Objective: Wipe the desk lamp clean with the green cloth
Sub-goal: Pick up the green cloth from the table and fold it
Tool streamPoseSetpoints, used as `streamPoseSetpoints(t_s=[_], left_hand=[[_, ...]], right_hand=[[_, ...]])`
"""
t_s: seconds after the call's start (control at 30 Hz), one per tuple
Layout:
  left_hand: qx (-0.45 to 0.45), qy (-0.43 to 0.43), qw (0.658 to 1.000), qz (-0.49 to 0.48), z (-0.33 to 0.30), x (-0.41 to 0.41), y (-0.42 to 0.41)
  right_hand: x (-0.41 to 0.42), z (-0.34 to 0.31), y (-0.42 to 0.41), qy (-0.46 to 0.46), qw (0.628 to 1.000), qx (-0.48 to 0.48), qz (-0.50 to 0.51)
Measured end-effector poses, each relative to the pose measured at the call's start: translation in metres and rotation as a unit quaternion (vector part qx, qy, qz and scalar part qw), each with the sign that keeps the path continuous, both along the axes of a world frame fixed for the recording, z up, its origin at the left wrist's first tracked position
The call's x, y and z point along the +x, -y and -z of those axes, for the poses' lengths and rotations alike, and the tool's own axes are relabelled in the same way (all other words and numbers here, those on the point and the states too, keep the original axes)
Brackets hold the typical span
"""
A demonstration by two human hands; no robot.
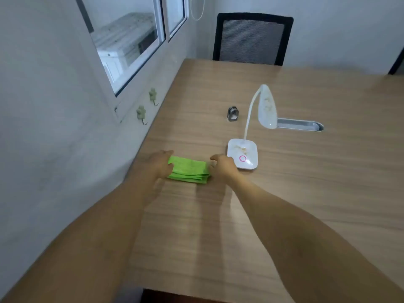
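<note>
A folded green cloth (189, 170) lies flat on the wooden desk (306, 182) near its left edge. My left hand (159, 164) rests at the cloth's left end, fingers curled over its edge. At the cloth's right end my right hand (223, 167) touches it with bent fingers. Whether either hand grips the cloth is unclear. Just right of my right hand stands a white desk lamp (242, 156) with a square base, a pink ring button and a bent neck. Brownish dirt marks show on its base and on its head (267, 107).
A small metal object (232, 114) stands behind the lamp. A grey cable slot (301, 125) is set into the desk right of the lamp head. A black mesh chair (251, 38) is at the far end. The wall with a window and two hooks (146, 103) borders the left edge.
</note>
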State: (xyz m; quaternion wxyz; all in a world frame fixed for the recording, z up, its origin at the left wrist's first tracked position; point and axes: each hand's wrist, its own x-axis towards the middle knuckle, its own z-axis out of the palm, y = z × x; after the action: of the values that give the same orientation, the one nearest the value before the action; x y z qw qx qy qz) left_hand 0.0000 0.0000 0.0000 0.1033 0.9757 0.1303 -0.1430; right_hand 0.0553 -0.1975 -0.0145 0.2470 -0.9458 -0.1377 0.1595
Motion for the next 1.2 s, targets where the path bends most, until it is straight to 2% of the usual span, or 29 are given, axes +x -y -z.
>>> streamPoseSetpoints(t_s=[0.2, 0.3, 0.6, 0.8, 0.97, 1.1, 1.2], left_hand=[[0.004, -0.046, 0.999, 0.017, 0.011, 0.023, -0.003], [0.002, -0.059, 0.998, 0.011, 0.014, 0.028, -0.002], [0.038, 0.000, 0.999, 0.016, 0.003, 0.025, 0.004], [-0.004, 0.001, 1.000, 0.013, -0.035, 0.008, 0.009], [-0.040, 0.006, 0.999, 0.032, -0.065, -0.006, 0.021], [-0.152, 0.009, 0.988, -0.023, -0.083, -0.012, 0.033], [-0.256, -0.002, 0.964, -0.074, -0.093, -0.013, 0.046]], right_hand=[[0.011, 0.009, -0.010, 0.023, 0.993, -0.088, -0.081], [0.012, 0.013, -0.010, 0.028, 0.990, -0.098, -0.100], [0.006, 0.006, -0.010, 0.026, 0.991, -0.089, -0.092], [-0.007, -0.020, 0.005, -0.040, 0.997, 0.026, -0.054], [-0.018, -0.039, 0.029, -0.109, 0.980, 0.165, 0.023], [-0.024, -0.061, 0.052, -0.169, 0.942, 0.263, 0.123], [-0.024, -0.069, 0.064, -0.264, 0.873, 0.359, 0.197]])
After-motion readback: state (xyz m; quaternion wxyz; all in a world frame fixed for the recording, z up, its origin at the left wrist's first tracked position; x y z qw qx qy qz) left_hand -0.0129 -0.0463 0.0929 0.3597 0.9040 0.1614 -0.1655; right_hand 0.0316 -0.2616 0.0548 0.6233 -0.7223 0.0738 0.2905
